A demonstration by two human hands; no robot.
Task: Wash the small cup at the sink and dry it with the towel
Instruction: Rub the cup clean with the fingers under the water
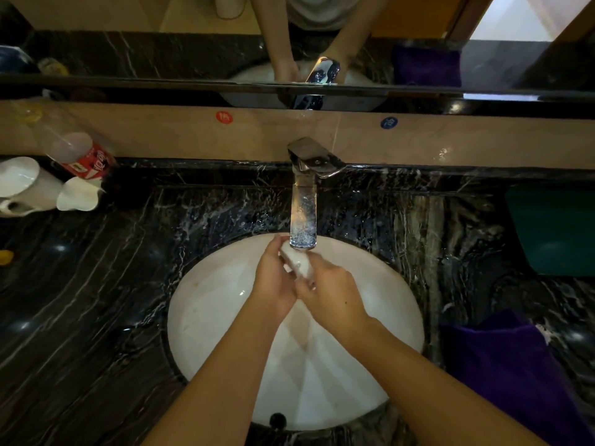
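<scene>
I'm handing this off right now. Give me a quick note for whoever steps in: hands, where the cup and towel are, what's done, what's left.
Left hand: grips the small cup from the left side.
Right hand: fingers curled on the cup's other side.
Cup: white, held over the sink, right under the faucet spout.
Towel: purple, lying on the counter right of the sink, untouched.
Done: cup brought to the sink, washing under way.
Left: finish rinsing, then dry the cup with the towel.
</scene>
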